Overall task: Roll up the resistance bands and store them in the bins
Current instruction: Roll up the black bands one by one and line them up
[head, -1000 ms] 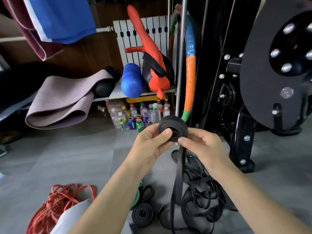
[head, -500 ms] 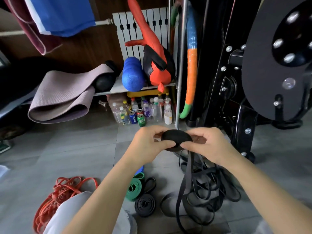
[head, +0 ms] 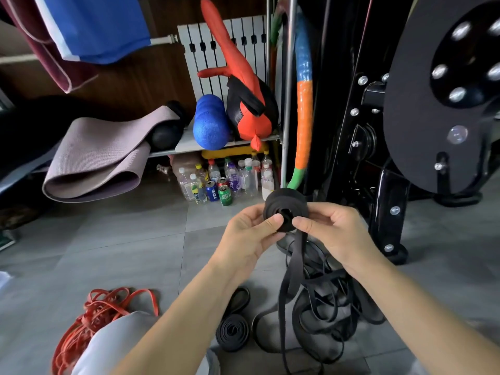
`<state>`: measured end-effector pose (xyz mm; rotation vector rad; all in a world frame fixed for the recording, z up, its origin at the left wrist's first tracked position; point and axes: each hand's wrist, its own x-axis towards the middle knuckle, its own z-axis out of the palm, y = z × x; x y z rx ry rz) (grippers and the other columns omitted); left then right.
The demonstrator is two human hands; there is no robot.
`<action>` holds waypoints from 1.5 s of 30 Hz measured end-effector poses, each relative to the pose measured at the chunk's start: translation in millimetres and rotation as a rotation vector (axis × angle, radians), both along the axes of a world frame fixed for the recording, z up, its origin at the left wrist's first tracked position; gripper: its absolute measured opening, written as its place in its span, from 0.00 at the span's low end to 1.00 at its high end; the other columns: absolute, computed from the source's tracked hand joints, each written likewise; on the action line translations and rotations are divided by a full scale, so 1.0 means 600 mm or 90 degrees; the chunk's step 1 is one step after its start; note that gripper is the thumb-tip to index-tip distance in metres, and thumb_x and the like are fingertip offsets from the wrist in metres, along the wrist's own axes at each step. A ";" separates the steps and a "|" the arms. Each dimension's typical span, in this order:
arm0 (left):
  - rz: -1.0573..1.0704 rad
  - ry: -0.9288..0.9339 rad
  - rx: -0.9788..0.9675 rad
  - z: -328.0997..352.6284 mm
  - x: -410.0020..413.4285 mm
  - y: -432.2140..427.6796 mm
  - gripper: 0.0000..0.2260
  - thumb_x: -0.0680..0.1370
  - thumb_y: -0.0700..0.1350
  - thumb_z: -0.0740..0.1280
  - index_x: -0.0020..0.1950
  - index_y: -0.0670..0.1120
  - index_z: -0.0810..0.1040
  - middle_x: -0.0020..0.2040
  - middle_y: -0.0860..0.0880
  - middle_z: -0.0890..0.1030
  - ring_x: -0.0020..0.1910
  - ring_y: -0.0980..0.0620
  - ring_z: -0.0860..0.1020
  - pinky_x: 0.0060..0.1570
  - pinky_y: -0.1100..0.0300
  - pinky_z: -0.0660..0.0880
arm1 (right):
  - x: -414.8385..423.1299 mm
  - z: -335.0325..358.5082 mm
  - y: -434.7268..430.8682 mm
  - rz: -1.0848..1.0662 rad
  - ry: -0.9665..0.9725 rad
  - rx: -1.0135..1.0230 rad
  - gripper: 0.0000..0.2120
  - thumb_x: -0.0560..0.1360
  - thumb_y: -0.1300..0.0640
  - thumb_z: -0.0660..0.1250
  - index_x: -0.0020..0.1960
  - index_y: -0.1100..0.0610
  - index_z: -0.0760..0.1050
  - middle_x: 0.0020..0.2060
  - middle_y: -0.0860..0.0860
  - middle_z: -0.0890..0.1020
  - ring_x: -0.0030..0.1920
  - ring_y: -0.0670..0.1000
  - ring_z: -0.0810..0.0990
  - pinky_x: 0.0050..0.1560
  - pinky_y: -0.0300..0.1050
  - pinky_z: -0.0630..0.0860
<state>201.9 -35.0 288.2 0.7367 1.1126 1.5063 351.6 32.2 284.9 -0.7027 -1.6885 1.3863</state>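
Both hands hold a partly rolled black resistance band (head: 286, 205) at chest height. My left hand (head: 250, 236) pinches the coil from the left, thumb near its centre hole. My right hand (head: 335, 234) pinches it from the right. The band's loose tail hangs down into a tangled heap of black bands (head: 324, 307) on the floor. A finished black roll (head: 232, 331) lies on the floor below my left forearm. A pile of red bands (head: 102, 315) lies at the lower left. No bin is in view.
A black gym machine (head: 384, 171) with a large disc stands on the right. Bottles and cans (head: 224, 182) crowd under a low shelf that carries a blue foam roller (head: 209, 123), a red bag and a folded mat (head: 100, 158). Grey tile floor (head: 108, 253) spreads left.
The coil has turned back from edge-on to face the camera, and both hands have shifted their grip on it. The view has tilted up slightly.
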 end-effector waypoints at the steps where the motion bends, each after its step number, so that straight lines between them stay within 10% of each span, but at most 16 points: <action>1: 0.007 0.092 -0.015 0.002 -0.004 0.000 0.09 0.75 0.34 0.67 0.53 0.44 0.77 0.48 0.47 0.84 0.48 0.51 0.82 0.49 0.61 0.79 | 0.002 0.001 0.002 0.007 -0.021 0.009 0.13 0.68 0.61 0.74 0.42 0.43 0.81 0.41 0.42 0.85 0.44 0.42 0.84 0.44 0.29 0.76; 4: 0.018 0.521 0.020 0.005 -0.024 -0.001 0.20 0.72 0.38 0.72 0.60 0.53 0.74 0.56 0.56 0.78 0.56 0.60 0.76 0.52 0.64 0.77 | 0.007 0.000 0.007 0.004 -0.145 0.063 0.13 0.68 0.62 0.74 0.46 0.45 0.80 0.40 0.43 0.85 0.43 0.41 0.83 0.45 0.31 0.77; 8: -0.023 0.692 0.011 0.007 -0.027 -0.005 0.15 0.70 0.40 0.73 0.53 0.53 0.78 0.49 0.56 0.80 0.51 0.57 0.78 0.54 0.57 0.77 | 0.007 -0.006 0.002 0.019 -0.274 0.114 0.13 0.68 0.58 0.76 0.49 0.47 0.81 0.40 0.41 0.84 0.42 0.38 0.82 0.46 0.31 0.77; 20: 0.030 -0.017 0.095 0.009 -0.019 -0.007 0.15 0.67 0.40 0.69 0.53 0.43 0.78 0.45 0.47 0.85 0.45 0.52 0.83 0.42 0.62 0.79 | 0.000 0.009 -0.012 0.029 0.019 0.014 0.10 0.63 0.53 0.73 0.43 0.42 0.82 0.43 0.44 0.86 0.46 0.45 0.84 0.46 0.32 0.77; 25: 0.022 -0.084 0.054 -0.005 -0.004 -0.002 0.12 0.70 0.36 0.68 0.53 0.41 0.77 0.45 0.46 0.84 0.45 0.50 0.83 0.42 0.62 0.79 | 0.001 0.002 -0.008 0.014 0.012 0.037 0.15 0.70 0.65 0.72 0.46 0.45 0.81 0.43 0.42 0.85 0.47 0.43 0.84 0.46 0.31 0.76; 27: 0.031 0.138 0.018 -0.001 -0.011 0.000 0.12 0.72 0.35 0.70 0.54 0.44 0.75 0.49 0.49 0.82 0.49 0.51 0.81 0.46 0.61 0.78 | 0.006 0.007 -0.004 0.018 -0.035 0.062 0.17 0.70 0.65 0.72 0.47 0.43 0.80 0.43 0.42 0.85 0.45 0.43 0.84 0.46 0.32 0.77; 30: 0.054 0.766 0.028 -0.004 -0.028 -0.002 0.26 0.71 0.42 0.73 0.66 0.53 0.69 0.60 0.56 0.74 0.59 0.57 0.71 0.57 0.61 0.70 | 0.010 0.004 0.002 -0.009 -0.223 0.155 0.13 0.69 0.61 0.74 0.49 0.45 0.81 0.41 0.44 0.85 0.43 0.44 0.83 0.47 0.39 0.79; 33: -0.051 0.964 0.092 -0.011 -0.026 -0.005 0.22 0.72 0.45 0.72 0.65 0.54 0.72 0.58 0.54 0.75 0.58 0.53 0.71 0.56 0.59 0.70 | 0.007 -0.005 -0.004 0.012 -0.375 0.199 0.10 0.70 0.57 0.74 0.50 0.47 0.82 0.40 0.47 0.84 0.43 0.47 0.81 0.49 0.49 0.78; 40: 0.048 0.676 0.021 0.004 -0.034 -0.007 0.19 0.67 0.39 0.75 0.42 0.65 0.77 0.39 0.67 0.79 0.44 0.66 0.77 0.44 0.79 0.69 | 0.014 0.008 0.001 0.042 -0.289 0.099 0.14 0.66 0.56 0.77 0.45 0.40 0.78 0.41 0.37 0.83 0.45 0.33 0.80 0.46 0.23 0.71; 45: 0.072 0.379 0.077 0.023 -0.032 -0.012 0.21 0.65 0.31 0.75 0.46 0.56 0.80 0.43 0.55 0.85 0.46 0.55 0.82 0.51 0.59 0.77 | 0.016 0.007 0.003 0.045 -0.151 0.015 0.14 0.64 0.58 0.77 0.46 0.45 0.81 0.44 0.45 0.86 0.47 0.43 0.83 0.51 0.37 0.78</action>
